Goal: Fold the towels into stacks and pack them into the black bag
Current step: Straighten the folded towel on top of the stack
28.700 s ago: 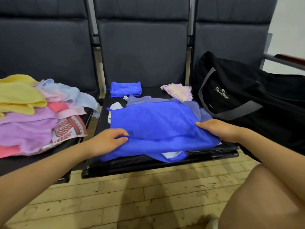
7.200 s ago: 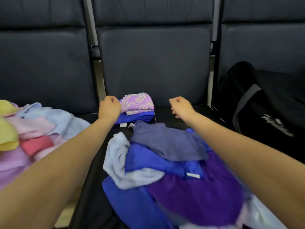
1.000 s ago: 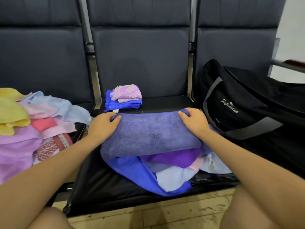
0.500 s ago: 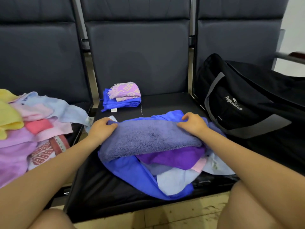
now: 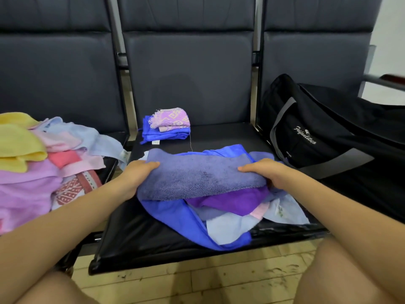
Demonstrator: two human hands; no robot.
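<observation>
A folded slate-blue towel [image 5: 200, 175] lies across a heap of loose towels [image 5: 221, 218] on the middle seat. My left hand [image 5: 137, 174] grips its left end and my right hand [image 5: 266, 173] grips its right end, thumbs on top. Behind it, at the back of the seat, sits a small stack [image 5: 167, 126]: a folded pink patterned towel on a folded blue one. The black bag [image 5: 333, 132] rests on the right seat, close to my right hand.
A pile of unfolded yellow, pink, lilac and pale blue towels [image 5: 43, 163] covers the left seat. Dark seat backs [image 5: 188, 69] rise behind. The middle seat's front edge [image 5: 175, 257] overhangs a wooden floor, with my knees at both bottom corners.
Over the last second the slate-blue towel was folded toward me into a narrower band. Both hands came nearer with it and stayed on its ends.
</observation>
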